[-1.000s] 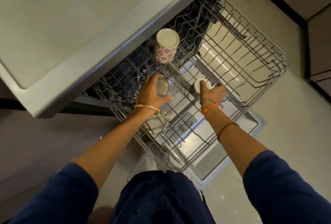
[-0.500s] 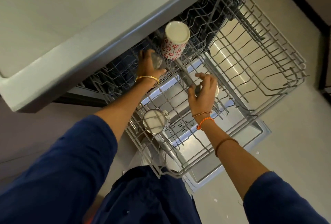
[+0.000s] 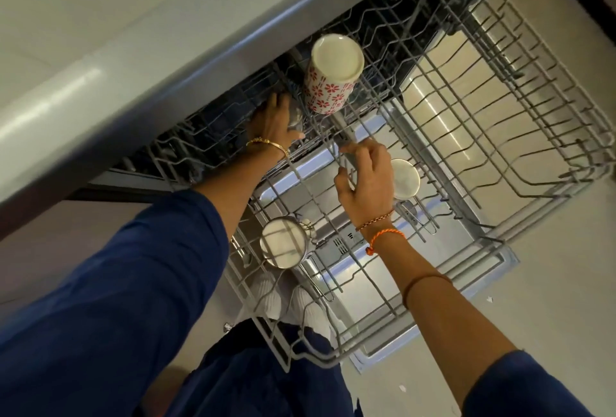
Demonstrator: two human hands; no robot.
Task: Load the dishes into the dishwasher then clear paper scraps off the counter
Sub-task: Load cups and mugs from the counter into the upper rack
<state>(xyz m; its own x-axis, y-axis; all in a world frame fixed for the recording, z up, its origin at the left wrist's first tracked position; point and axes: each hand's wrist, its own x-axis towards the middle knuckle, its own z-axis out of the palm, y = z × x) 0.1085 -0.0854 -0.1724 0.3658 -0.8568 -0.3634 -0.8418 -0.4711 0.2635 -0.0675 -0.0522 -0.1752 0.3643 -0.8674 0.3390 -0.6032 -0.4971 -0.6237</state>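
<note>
The grey wire upper rack (image 3: pixel 520 136) of the dishwasher is pulled out below the counter. My left hand (image 3: pixel 271 123) reaches under the counter edge and grips a clear glass (image 3: pixel 296 118), just left of an upside-down white mug with red flowers (image 3: pixel 328 83). My right hand (image 3: pixel 366 173) hovers over the middle of the rack with fingers spread and holds nothing. A small white cup (image 3: pixel 405 178) stands upside down right beside that hand. A steel-rimmed round dish (image 3: pixel 283 243) sits in the rack's near left part.
The grey counter (image 3: pixel 133 33) overhangs the rack's back. The open dishwasher door (image 3: pixel 433 283) lies below the rack. Small paper scraps (image 3: pixel 402 397) dot the pale floor on the right. My feet in white socks (image 3: pixel 266 300) show through the wires.
My left hand has carried the glass from the rack's middle to the back, next to the flowered mug. My right hand has let go of the small white cup and opened.
</note>
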